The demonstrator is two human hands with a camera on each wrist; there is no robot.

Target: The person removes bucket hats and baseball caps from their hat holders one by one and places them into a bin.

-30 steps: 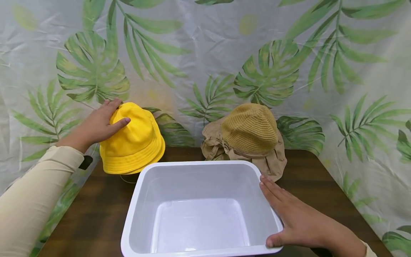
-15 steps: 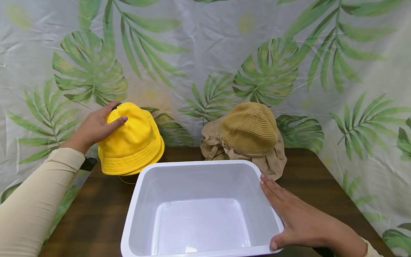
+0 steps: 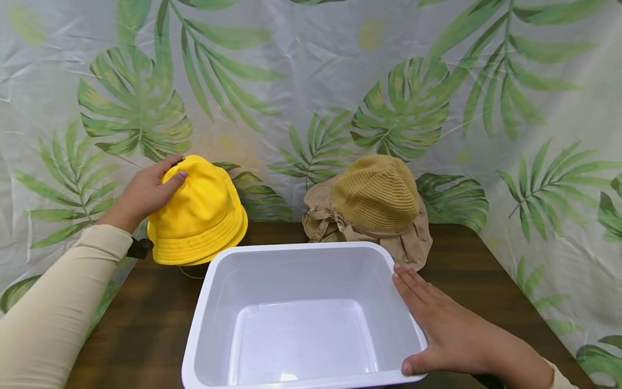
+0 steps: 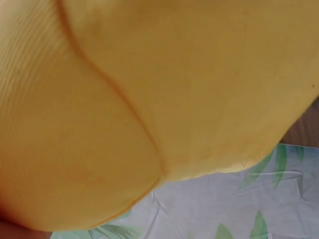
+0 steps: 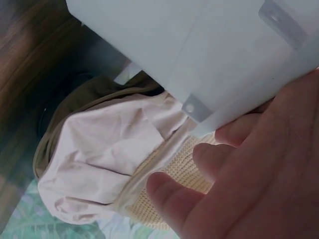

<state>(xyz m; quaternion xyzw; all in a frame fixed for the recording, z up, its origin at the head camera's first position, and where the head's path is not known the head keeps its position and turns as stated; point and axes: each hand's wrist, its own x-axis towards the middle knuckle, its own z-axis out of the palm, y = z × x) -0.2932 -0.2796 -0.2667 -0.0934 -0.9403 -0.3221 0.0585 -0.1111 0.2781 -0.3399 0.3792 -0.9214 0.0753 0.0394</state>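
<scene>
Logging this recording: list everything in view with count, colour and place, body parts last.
Leaf-print cloth backdrop: 1, pale grey with green leaves, across the background.
Wood-grain table: 1, dark brown, in front of the backdrop.
Rectangular plastic tub: 1, white, front centre of the table.
Fabric bucket hat: 1, yellow, behind the tub's left corner.
Knitted hat with fabric brim and bow: 1, tan, behind the tub's right side.
Thin curved edge: 1, pale, below the bucket hat; mostly hidden.
Wrist gear: 2 pieces, black, one at each wrist.
Sleeves: 2, cream, one per arm.
Left hand: 1, bare, grips the bucket hat's crown.
Right hand: 1, bare, at the tub's right side.
</scene>
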